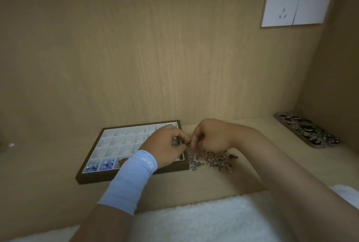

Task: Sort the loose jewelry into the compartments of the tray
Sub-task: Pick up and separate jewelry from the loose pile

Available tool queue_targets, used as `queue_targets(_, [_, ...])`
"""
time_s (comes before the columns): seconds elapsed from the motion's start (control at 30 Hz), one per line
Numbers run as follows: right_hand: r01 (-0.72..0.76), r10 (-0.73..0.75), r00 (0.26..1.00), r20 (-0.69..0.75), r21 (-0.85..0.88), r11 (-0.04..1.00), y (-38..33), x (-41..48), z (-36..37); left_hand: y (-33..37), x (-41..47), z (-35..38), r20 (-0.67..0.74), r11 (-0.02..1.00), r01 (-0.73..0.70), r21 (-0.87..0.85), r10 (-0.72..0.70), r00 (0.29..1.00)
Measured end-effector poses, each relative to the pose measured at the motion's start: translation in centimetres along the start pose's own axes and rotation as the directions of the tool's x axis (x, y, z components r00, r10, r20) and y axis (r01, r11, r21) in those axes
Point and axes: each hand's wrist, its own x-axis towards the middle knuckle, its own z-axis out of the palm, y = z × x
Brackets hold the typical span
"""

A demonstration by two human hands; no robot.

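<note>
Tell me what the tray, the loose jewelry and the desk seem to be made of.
Tray: dark brown matte frame, probably wood or wood-look board; pale dividers look fabric-lined.
Loose jewelry: shiny silver-toned metal by its glints, plus small beads, material unclear.
Desk: light wood grain with low sheen, likely laminate or veneer.

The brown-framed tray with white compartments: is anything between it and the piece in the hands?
Nothing visible. The left hand and right hand pinch a small metal piece above the right edge of the brown-framed tray.
</note>
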Motion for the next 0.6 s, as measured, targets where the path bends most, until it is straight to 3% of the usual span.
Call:
queue_targets(0.1, [-0.023, 0.023, 0.999, -0.039, -0.015, 1.0, -0.03, 0.43, 0.7, -0.13, -0.06, 0.08, -0.019, 1.0, -0.009, 0.015, 0.009, 1.0])
queue_targets(0.3, [0.012, -0.01, 0.999, 0.051, -0.039, 0.999, -0.15, 0.39, 0.83, 0.08, -0.13, 0.15, -0.012, 0.998, -0.03, 0.049, 0.031, 0.999])
queue_targets(0.6, [0.035, -0.032, 0.998, 0.049, -0.061, 0.998, 0.81, 0.27, 0.27, 0.33, -0.19, 0.53, 0.004, 0.998, -0.055, 0.025, 0.055, 0.998])
